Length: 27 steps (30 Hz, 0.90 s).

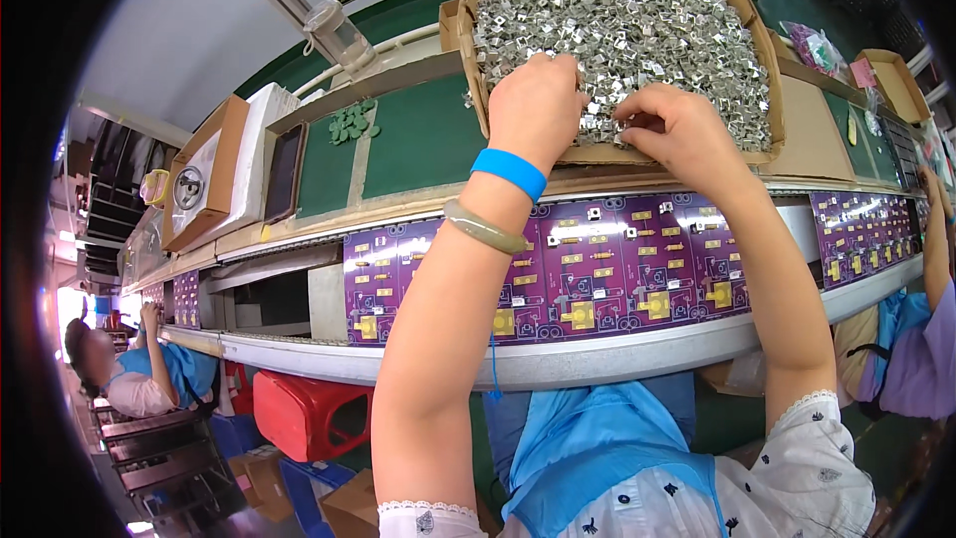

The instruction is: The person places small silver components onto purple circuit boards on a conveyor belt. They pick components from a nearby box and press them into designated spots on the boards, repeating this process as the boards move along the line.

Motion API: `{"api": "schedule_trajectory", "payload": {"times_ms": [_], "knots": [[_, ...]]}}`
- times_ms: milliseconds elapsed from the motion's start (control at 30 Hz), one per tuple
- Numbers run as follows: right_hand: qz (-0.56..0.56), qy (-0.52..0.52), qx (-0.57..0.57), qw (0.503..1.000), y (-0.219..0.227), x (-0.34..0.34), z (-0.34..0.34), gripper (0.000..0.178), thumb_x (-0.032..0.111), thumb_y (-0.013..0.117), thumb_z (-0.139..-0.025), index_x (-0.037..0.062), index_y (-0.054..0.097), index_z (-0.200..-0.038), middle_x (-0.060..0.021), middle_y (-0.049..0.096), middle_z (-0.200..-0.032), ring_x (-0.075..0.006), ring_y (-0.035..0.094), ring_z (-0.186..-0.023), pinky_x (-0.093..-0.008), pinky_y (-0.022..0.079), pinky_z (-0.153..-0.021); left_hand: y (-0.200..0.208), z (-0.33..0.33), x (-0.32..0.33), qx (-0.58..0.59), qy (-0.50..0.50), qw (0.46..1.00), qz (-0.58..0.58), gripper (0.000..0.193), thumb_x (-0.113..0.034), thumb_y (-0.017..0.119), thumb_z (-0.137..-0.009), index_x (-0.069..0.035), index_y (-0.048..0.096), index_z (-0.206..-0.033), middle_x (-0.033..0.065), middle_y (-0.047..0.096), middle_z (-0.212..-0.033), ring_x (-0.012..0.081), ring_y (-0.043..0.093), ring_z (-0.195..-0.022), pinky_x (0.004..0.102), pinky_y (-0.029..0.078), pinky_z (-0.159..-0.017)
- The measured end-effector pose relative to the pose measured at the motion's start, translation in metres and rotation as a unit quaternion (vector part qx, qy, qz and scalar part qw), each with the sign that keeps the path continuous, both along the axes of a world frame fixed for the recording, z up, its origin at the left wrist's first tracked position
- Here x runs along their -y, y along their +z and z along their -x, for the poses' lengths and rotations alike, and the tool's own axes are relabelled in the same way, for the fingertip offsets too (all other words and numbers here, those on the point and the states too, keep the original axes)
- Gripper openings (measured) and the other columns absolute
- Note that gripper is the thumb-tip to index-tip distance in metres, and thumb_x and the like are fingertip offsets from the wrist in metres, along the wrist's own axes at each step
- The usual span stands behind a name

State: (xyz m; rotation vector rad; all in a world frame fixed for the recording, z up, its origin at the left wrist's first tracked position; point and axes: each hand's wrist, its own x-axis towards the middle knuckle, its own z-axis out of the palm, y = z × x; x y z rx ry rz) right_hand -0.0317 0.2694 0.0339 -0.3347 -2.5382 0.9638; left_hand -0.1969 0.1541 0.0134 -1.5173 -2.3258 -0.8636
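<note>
A cardboard box [777, 130] heaped with small silver metal parts [637, 30] stands in front of me. Over its near left corner is my left hand [538, 112], its fingers curled down to the parts and their tips mostly hidden. My right hand [685, 130] reaches in at the near edge, thumb and forefinger bent toward each other in a pinch; what lies between them is too small to make out. Beneath my forearms a purple circuit board [617, 269] with yellow and other small components lies on the conveyor line, partly covered by my left arm.
Green round pieces [351, 124] lie on the green bench at left, near a clear plastic cup [339, 32]. Another purple board [866, 229] is further right on the line. Co-workers sit at both sides, one hand [936, 194] at the right. A red stool [299, 413] stands below.
</note>
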Motion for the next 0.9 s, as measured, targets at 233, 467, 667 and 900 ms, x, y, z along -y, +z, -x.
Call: {"api": "schedule_trajectory", "payload": {"times_ms": [233, 467, 667, 900], "knots": [[-0.063, -0.002, 0.028, 0.998, 0.004, -0.004, -0.006, 0.016, 0.010, 0.078, -0.081, 0.0048, 0.073, -0.096, -0.0081, 0.064, -0.096, -0.0225, 0.065, -0.085, -0.0332, 0.052, -0.077, 0.001, 0.004, -0.007, 0.023, -0.022, 0.999, -0.017, 0.016, -0.012, 0.065, -0.080, -0.006, 0.073, -0.092, 0.0171, 0.070, -0.091, 0.0365, 0.068, -0.090, 0.0473, 0.054, -0.081], [-0.069, -0.026, -0.094, 0.993, 0.007, 0.016, -0.009, 0.019, 0.005, 0.072, -0.087, 0.0047, 0.075, -0.105, -0.0086, 0.066, -0.099, -0.0226, 0.066, -0.090, -0.0321, 0.053, -0.079, 0.014, 0.015, 0.020, 0.139, -0.039, 0.986, -0.084, 0.027, -0.017, 0.067, -0.086, -0.004, 0.073, -0.109, 0.0129, 0.073, -0.089, 0.0237, 0.070, -0.077, 0.0359, 0.056, -0.073], [-0.116, 0.127, -0.052, 0.984, -0.003, 0.078, 0.005, 0.015, 0.015, 0.073, -0.085, 0.0047, 0.071, -0.097, -0.0126, 0.070, -0.089, -0.0318, 0.069, -0.084, -0.0412, 0.055, -0.074, 0.047, 0.018, 0.096, 0.425, -0.074, 0.892, -0.134, 0.033, -0.012, 0.070, -0.092, 0.002, 0.064, -0.121, 0.0043, 0.068, -0.093, 0.0113, 0.066, -0.082, 0.0260, 0.056, -0.075], [-0.195, 0.176, -0.044, 0.964, -0.041, 0.097, 0.033, 0.009, 0.015, 0.072, -0.082, 0.0060, 0.071, -0.085, -0.0101, 0.067, -0.083, -0.0302, 0.068, -0.082, -0.0415, 0.056, -0.073, 0.043, 0.027, 0.190, 0.476, -0.019, 0.876, -0.078, 0.027, -0.007, 0.069, -0.094, 0.003, 0.066, -0.119, 0.0088, 0.073, -0.104, 0.0124, 0.068, -0.089, 0.0262, 0.056, -0.083]]}}
